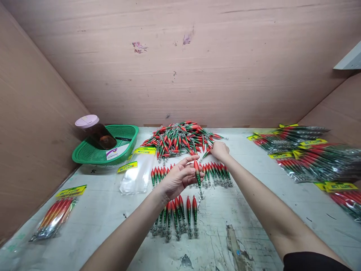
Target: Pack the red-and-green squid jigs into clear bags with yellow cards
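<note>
My left hand (179,177), over the middle of the table, pinches a red and green fishing lure (197,176) upright, its hook crown hanging down. At the right edge of a heap of similar lures (179,139), my right hand (220,150) is closed, with a fishing lure (207,153) sticking out to its left. Below the heap, lures stand side by side in a row (216,173), partly covered by my left hand. Nearer to me lies another group of lures (176,214), red ends pointing away, partly hidden by my left wrist.
Clear plastic bags (137,173) with yellow headers lie left of the rows. Behind them, a green basket (84,156) holds a lidded cup (103,135). One filled lure pack (58,214) lies far left; several packs (318,162) pile up at right. Board walls enclose the table.
</note>
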`<state>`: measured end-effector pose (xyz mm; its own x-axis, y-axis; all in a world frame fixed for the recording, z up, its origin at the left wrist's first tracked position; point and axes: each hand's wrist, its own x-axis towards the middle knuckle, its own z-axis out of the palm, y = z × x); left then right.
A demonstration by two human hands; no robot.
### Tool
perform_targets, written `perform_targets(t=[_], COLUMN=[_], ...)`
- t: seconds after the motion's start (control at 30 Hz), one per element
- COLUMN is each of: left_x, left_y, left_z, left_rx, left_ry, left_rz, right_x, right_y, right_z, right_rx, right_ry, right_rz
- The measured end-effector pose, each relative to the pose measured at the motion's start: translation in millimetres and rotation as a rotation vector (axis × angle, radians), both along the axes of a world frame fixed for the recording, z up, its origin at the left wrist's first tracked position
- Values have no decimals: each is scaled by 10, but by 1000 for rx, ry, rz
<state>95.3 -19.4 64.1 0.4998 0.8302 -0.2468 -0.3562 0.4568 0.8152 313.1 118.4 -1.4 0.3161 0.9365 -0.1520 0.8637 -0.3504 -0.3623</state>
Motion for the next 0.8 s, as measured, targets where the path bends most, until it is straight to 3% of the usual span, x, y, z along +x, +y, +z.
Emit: perform_targets(t=[0.07, 0.17, 0.23, 0.37, 0.57, 0.67, 0.8], left_x=[54, 181, 256, 313, 343, 448, 725], left_y=[-53, -184, -273, -381, -443, -262, 359], left_z=[-87, -266, -372, -459, -425, -367, -287], left_rx=[75, 283, 393, 553, 683, 754, 815], left_ry=[150, 589, 788, 1012, 1321, 1364, 1424], left_rz=[-76, -289, -364, -366, -345, -305, -150], right_x=[64, 198, 303, 482, 527, 456, 316], right_y=[2, -20, -57, -192, -589, -841, -1125], right_z=[20, 90, 151, 268, 426, 522, 675], right_rx=[-14, -59, -82, -109, -131, -124, -109], right_ry=[85, 252, 381, 632, 999, 1168, 1322], right_rz=[-19, -56, -74, -71, 57, 119, 159])
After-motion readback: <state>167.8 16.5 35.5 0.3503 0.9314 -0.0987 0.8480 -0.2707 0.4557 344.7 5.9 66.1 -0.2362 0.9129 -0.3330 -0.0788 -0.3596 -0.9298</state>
